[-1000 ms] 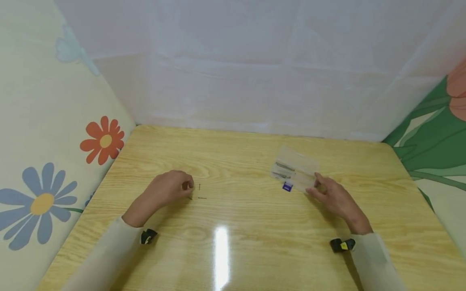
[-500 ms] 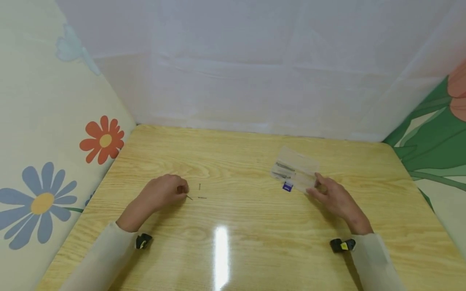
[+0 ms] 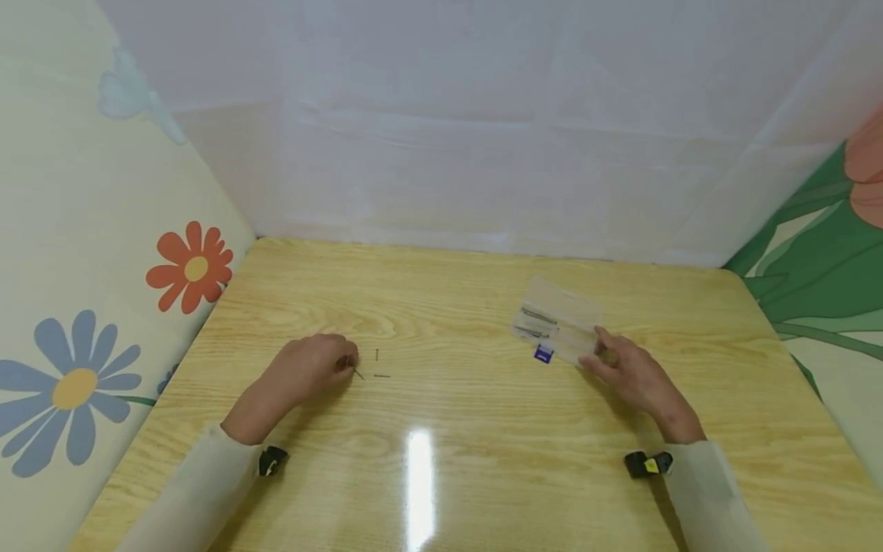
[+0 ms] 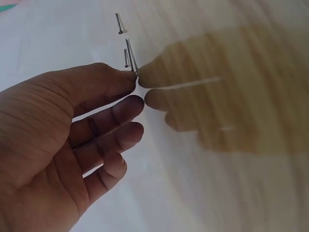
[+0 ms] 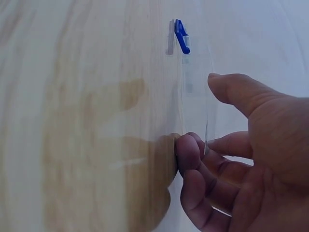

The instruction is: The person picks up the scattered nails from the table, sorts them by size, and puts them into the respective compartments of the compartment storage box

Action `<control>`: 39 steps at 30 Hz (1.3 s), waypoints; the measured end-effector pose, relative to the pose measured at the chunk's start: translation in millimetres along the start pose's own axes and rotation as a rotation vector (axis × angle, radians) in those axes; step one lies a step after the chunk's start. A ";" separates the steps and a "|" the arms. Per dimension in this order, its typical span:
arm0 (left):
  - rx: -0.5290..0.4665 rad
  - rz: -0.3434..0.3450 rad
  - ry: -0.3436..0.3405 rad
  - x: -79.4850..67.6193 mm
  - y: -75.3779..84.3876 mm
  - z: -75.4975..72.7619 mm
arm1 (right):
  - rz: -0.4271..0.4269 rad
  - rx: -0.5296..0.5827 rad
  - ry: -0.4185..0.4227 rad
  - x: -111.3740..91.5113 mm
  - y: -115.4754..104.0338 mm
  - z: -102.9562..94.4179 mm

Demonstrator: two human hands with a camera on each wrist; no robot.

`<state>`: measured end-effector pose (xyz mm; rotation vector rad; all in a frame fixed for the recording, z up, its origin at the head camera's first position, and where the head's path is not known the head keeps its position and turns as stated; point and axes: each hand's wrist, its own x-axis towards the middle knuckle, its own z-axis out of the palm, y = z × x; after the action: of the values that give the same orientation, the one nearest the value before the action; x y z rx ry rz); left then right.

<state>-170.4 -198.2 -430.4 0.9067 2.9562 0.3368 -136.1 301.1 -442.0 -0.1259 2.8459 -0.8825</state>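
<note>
My left hand [image 3: 300,379] is low over the left part of the table, pinching a thin dark nail [image 4: 131,54] between thumb and forefinger. The other fingers are loosely bent. Just right of it two more nails lie on the wood: one pointing away [image 3: 377,355], another lying crosswise [image 3: 382,376]. On the right, my right hand [image 3: 635,376] holds the near right end of a clear plastic box [image 3: 576,310], thumb on one side and fingers on the other. Several dark nails [image 3: 540,315] lie inside its left part. A blue latch [image 5: 182,37] sits on the box's edge.
The wood-grain table [image 3: 448,307] has a bright light reflection [image 3: 418,491] near its front. A white cloth wall [image 3: 428,153] closes the back, and flower-printed panels [image 3: 76,230] stand at the sides. Each wrist carries a small black camera [image 3: 648,464].
My left hand has drawn back slightly to the left, away from the two loose nails, and the nail in its fingers shows more. My right hand and the box stay put.
</note>
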 end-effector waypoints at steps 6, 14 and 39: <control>0.010 0.018 -0.011 -0.6 0.4 0.4 | 0.000 0.003 -0.004 1.0 0.2 0.2; 0.022 0.052 0.025 -1.3 -0.4 1.1 | 0.008 0.013 -0.001 2.5 0.4 0.7; -0.016 0.042 -0.037 2.4 0.8 2.3 | 0.001 0.018 0.001 1.1 1.7 -0.5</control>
<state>-171.7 -195.7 -432.4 0.9629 2.9001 0.3409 -137.4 302.6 -442.7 -0.1223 2.8378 -0.9087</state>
